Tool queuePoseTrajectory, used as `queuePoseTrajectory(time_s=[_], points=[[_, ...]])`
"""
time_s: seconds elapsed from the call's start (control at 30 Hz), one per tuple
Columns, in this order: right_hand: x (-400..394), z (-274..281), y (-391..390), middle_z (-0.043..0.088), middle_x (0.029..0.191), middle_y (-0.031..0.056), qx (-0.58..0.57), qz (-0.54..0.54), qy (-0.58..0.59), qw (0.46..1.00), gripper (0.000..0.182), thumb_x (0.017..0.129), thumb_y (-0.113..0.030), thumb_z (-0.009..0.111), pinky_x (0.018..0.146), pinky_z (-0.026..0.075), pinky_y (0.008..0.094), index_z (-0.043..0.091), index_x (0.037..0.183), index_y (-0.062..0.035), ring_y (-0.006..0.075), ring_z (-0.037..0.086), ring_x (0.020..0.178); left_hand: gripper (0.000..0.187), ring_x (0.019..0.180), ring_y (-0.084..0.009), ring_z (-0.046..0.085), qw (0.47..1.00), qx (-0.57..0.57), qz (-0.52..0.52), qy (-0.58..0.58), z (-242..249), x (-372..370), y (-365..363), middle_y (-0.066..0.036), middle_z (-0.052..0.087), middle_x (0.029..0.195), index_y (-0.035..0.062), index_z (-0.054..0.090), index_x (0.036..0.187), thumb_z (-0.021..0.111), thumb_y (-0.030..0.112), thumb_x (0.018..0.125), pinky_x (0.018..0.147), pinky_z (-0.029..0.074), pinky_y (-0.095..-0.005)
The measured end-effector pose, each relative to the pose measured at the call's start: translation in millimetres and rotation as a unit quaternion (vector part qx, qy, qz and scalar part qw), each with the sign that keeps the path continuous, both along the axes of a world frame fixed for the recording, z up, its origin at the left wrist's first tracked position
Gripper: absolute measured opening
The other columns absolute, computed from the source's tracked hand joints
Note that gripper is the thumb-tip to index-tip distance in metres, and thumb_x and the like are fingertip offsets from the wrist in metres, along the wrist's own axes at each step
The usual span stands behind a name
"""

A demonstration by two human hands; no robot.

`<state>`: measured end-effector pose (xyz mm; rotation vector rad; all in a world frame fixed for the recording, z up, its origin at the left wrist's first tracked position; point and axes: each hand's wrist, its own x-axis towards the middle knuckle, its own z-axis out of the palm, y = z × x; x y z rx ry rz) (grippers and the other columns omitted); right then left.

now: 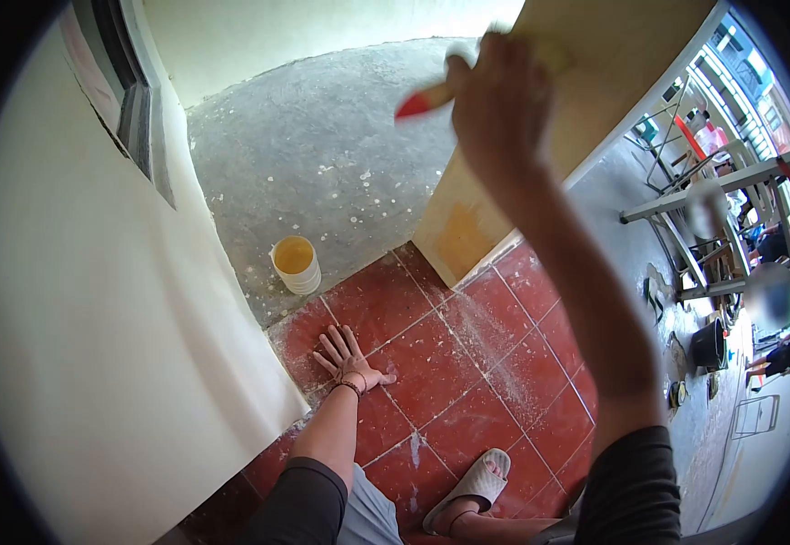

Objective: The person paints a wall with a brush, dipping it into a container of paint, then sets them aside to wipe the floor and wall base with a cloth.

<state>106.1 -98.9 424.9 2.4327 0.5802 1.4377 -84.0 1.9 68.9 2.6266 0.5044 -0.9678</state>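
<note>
My left hand (351,363) lies flat on the red tile floor (431,363), fingers spread, a dark band round the wrist. Just beyond its fingertips stands a white cup (296,266) with yellowish contents, on the edge of the grey concrete. Raised high, my right hand (508,104) is closed round a paintbrush with a red-tipped handle (424,102). Motion blurs this hand, and the brush head overlaps the cream wall end (586,100). An orange-yellow patch (467,234) marks the lower part of that wall.
A white wall (113,300) with a dark window frame rises close on my left. Pale dust and paint spots lie on the floor. At far right are metal frames (722,186), a black bucket (709,345) and a person (784,354). My sandalled foot (472,486) is below.
</note>
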Motion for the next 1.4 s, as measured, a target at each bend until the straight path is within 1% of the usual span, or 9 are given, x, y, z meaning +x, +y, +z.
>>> queuePoseTrajectory(time_s=[0.17,0.27,0.6,0.67,0.8,0.97,1.23,1.27,1.4], points=[[8.3,-176.3,-2.5,0.056,0.108,0.0087,-0.185,-0.102,0.274,0.938,0.017,0.084,-0.019,0.059,0.076,0.050,0.0431,0.069,0.093,-0.0081,0.0270,0.052,0.105,0.155,0.144,-0.0411,-0.025,1.000,0.000,0.001,0.004,1.6,0.0,0.5,-0.023,-0.024,0.157,0.0077,-0.021,0.151,0.082,0.067,0.052,0.111,-0.015,-0.0629],[6.9,-245.2,-1.9,0.057,0.108,0.0090,-0.073,0.019,0.435,0.897,0.016,0.084,-0.018,0.059,0.078,0.052,0.0475,0.070,0.093,-0.0105,0.0277,0.055,0.105,0.154,0.144,-0.0406,-0.024,1.000,-0.008,0.005,-0.003,3.7,-0.1,0.2,-0.022,-0.024,0.157,0.0083,-0.021,0.151,0.082,0.067,0.053,0.111,-0.016,-0.0630],[-24.6,-55.5,-15.1,0.055,0.099,0.0085,0.129,0.051,0.051,0.989,0.008,0.086,-0.017,0.058,0.074,0.049,0.0403,0.066,0.086,-0.0153,0.0266,0.054,0.094,0.153,0.144,-0.0406,-0.024,1.000,-0.010,0.008,0.000,3.3,1.3,0.6,-0.022,-0.024,0.157,0.0078,-0.020,0.151,0.083,0.066,0.053,0.111,-0.016,-0.0626],[-15.3,-112.4,-7.6,0.053,0.099,0.0074,0.071,-0.007,-0.011,0.997,0.010,0.082,-0.020,0.059,0.075,0.047,0.0387,0.068,0.086,-0.0156,0.0270,0.051,0.094,0.154,0.144,-0.0408,-0.024,1.000,-0.007,0.006,0.002,3.7,2.3,1.4,-0.023,-0.023,0.157,0.0076,-0.020,0.151,0.083,0.066,0.053,0.111,-0.015,-0.0627],[-9.3,-272.9,-24.3,0.058,0.101,0.0096,-0.200,-0.045,0.286,0.936,0.017,0.081,-0.021,0.058,0.070,0.050,0.0419,0.069,0.089,-0.0120,0.0276,0.054,0.097,0.152,0.144,-0.0401,-0.024,1.000,-0.004,0.012,0.024,15.5,5.3,-1.0,-0.022,-0.024,0.157,0.0075,-0.019,0.151,0.084,0.064,0.054,0.111,-0.014,-0.0622],[-21.7,-162.6,-41.2,0.060,0.105,0.0104,-0.028,-0.087,0.429,0.899,0.017,0.086,-0.011,0.055,0.076,0.055,0.0420,0.067,0.098,-0.0131,0.0283,0.061,0.103,0.153,0.144,-0.0396,-0.025,1.000,-0.009,0.016,0.006,3.5,3.2,-1.2,-0.021,-0.024,0.157,0.0078,-0.020,0.151,0.084,0.063,0.054,0.111,-0.015,-0.0617],[-67.7,113.4,-62.1,0.063,0.091,0.0148,0.001,0.016,-0.006,1.000,0.011,0.077,-0.004,0.069,0.069,0.051,0.0384,0.058,0.079,-0.0025,0.0239,0.064,0.090,0.152,0.145,-0.0380,-0.024,0.999,-0.012,0.033,-0.002,7.8,1.1,-2.1,-0.019,-0.024,0.158,0.0101,-0.020,0.152,0.085,0.059,0.054,0.113,-0.015,-0.0588],[-61.9,115.4,-58.3,0.057,0.081,0.0134,-0.015,0.093,-0.101,0.990,0.008,0.078,0.004,0.062,0.066,0.050,0.0412,0.059,0.078,-0.0031,0.0337,0.061,0.078,0.152,0.145,-0.0380,-0.024,0.999,-0.015,0.035,-0.007,6.4,1.3,-1.2,-0.019,-0.024,0.158,0.0101,-0.020,0.152,0.085,0.059,0.054,0.113,-0.015,-0.0588],[-19.0,26.4,-68.2,0.056,0.100,0.0127,-0.054,-0.057,-0.073,0.994,0.020,0.084,-0.018,0.058,0.075,0.049,0.0436,0.063,0.095,-0.0024,0.0310,0.055,0.095,0.152,0.145,-0.0383,-0.024,0.999,-0.014,0.034,-0.020,7.4,-1.2,-0.5,-0.020,-0.023,0.158,0.0098,-0.019,0.152,0.085,0.060,0.053,0.113,-0.015,-0.0591]])
